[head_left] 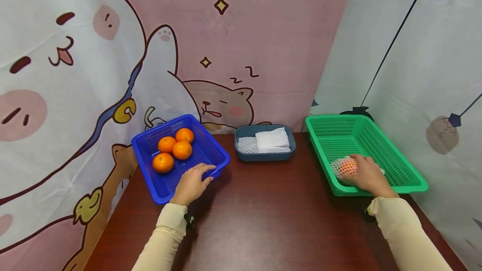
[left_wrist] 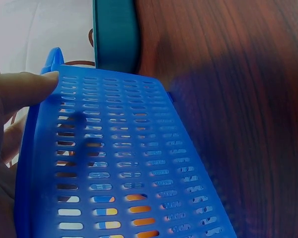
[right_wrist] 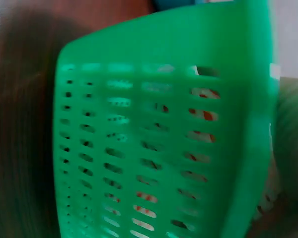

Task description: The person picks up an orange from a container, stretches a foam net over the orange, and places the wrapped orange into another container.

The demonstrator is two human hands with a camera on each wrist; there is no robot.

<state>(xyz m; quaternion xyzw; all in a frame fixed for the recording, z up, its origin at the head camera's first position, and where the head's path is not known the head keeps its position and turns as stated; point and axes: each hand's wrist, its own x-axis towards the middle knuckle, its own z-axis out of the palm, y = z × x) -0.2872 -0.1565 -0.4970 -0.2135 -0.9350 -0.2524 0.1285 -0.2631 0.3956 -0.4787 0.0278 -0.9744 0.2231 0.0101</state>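
My left hand (head_left: 193, 183) grips the near right rim of the blue basket (head_left: 149, 181). In the left wrist view its thumb (left_wrist: 27, 89) lies against the rim's outside, with other fingers behind the wall. Several bare oranges (head_left: 182, 150) sit in that basket. Inside the green basket (head_left: 408, 175), my right hand (head_left: 368, 175) holds an orange in a white foam net (head_left: 347, 167) near the front wall. A bit of white netting also shows right of this hand; whether it belongs to the same net I cannot tell. The right wrist view is blurred, and the basket wall hides most of the hand.
A dark blue-grey tray (head_left: 265, 156) with folded white foam nets (head_left: 273, 139) stands at the back between the baskets. All stand on a brown wooden table (head_left: 278, 221). A printed curtain (head_left: 271, 32) hangs behind and along the sides.
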